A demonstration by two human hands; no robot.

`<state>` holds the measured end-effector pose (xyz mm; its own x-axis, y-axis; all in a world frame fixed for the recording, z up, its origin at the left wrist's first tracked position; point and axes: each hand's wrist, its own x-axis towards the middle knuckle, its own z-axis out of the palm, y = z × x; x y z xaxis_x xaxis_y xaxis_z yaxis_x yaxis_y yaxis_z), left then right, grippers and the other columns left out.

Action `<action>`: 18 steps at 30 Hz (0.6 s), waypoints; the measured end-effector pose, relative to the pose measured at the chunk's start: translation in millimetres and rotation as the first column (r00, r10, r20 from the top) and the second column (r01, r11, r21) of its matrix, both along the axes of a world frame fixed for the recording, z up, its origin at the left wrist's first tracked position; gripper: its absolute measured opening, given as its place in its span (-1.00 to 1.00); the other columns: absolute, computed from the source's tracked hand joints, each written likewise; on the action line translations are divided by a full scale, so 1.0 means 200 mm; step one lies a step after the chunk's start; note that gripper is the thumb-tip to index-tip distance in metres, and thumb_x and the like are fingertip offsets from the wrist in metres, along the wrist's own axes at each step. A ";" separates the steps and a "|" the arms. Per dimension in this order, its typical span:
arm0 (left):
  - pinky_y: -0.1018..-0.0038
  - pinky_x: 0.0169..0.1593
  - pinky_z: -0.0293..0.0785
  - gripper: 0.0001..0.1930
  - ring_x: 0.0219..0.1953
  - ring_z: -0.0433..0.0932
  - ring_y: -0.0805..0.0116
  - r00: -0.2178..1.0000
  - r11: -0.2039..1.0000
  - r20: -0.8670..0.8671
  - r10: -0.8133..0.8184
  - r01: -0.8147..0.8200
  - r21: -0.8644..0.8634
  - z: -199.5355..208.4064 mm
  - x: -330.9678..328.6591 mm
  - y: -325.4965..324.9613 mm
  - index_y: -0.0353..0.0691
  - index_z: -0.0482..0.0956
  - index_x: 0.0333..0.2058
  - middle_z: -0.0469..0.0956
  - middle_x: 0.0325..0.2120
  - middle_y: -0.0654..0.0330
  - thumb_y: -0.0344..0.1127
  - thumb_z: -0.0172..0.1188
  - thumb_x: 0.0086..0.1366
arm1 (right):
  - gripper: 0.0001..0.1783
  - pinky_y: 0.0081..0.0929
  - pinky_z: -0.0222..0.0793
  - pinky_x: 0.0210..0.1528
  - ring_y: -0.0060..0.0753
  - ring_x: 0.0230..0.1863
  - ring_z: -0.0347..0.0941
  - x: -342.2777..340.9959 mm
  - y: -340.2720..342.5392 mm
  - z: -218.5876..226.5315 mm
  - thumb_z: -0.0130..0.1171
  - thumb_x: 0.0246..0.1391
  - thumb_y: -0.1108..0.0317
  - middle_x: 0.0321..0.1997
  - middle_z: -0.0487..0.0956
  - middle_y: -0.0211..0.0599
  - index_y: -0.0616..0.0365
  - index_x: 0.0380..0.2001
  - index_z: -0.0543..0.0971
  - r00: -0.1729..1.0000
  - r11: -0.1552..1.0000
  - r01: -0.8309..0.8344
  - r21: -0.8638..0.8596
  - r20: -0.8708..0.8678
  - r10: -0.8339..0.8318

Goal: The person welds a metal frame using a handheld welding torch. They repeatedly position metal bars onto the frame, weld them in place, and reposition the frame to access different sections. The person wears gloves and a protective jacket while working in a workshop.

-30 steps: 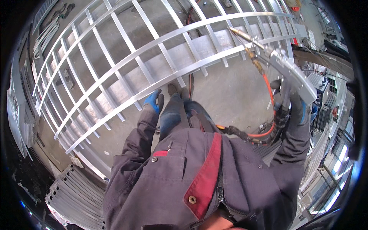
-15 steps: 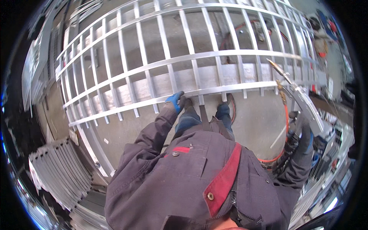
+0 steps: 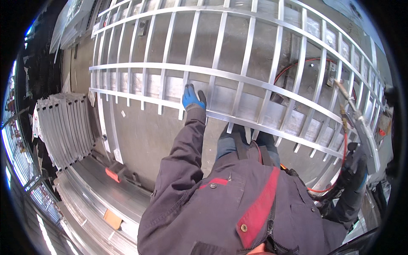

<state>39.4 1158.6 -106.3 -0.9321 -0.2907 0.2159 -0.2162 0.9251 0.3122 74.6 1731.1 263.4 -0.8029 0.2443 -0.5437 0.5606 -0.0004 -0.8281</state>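
Observation:
A silver metal railing (image 3: 238, 77) with long rails and many crossbars spans the space before me. My left hand (image 3: 193, 98), in a blue glove with dark fingers, reaches over its near rail, beside a crossbar. The fingers are stretched out and the thumb stands apart; I cannot tell whether the palm rests on the metal. At the right, my right hand (image 3: 356, 159), in a dark glove, is closed round a silver welding gun (image 3: 365, 134) with a copper-coloured tip. The tip points away from me, over the railing's right part. A red hose (image 3: 327, 190) curves near that hand.
Pale flat boards (image 3: 159, 87) lie beneath the railing. To the left stand a stack of grey metal frames (image 3: 63, 127) and long metal bars (image 3: 93, 187), with an orange piece (image 3: 113, 174) beside them. A cable (image 3: 293, 63) curves across the floor beyond the crossbars.
The view has turned toward the left, showing more of the stacked metal. My left hand has gone from curled at the near rail to stretched out past it. My right hand still holds the welding gun.

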 end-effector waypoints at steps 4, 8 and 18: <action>-0.01 0.30 0.29 -0.43 0.27 0.39 -0.21 0.987 0.984 0.068 0.146 -0.138 -0.109 -0.08 -0.13 -0.12 -0.42 0.39 0.22 0.44 0.20 -0.23 -0.12 0.12 0.38 | -0.42 -0.60 0.25 -0.35 -0.64 -0.39 0.38 -0.27 -0.06 -0.06 0.12 0.38 -0.10 -0.38 0.49 -0.49 0.26 0.09 0.55 0.995 0.995 -0.085 0.057 0.066 0.081; -0.03 0.36 0.19 -0.37 0.36 0.30 -0.18 0.974 0.986 0.157 0.162 -0.153 -0.070 -0.21 -0.22 -0.22 -0.41 0.34 0.27 0.36 0.29 -0.21 -0.05 0.10 0.40 | -0.42 -0.61 0.24 -0.40 -0.65 -0.44 0.38 -0.55 -0.22 -0.13 0.13 0.38 -0.10 -0.42 0.49 -0.48 0.26 0.07 0.56 0.971 0.974 -0.208 0.090 0.140 0.194; -0.09 0.36 0.23 -0.37 0.31 0.39 -0.19 0.981 0.992 0.181 0.065 -0.044 -0.120 -0.39 -0.25 -0.44 -0.28 0.42 0.26 0.44 0.26 -0.18 0.02 0.18 0.37 | -0.44 -0.63 0.21 -0.52 -0.67 -0.55 0.37 -1.37 -0.90 -0.47 0.15 0.38 -0.10 -0.54 0.48 -0.48 0.26 0.02 0.57 0.671 0.690 -0.723 -0.014 0.222 0.708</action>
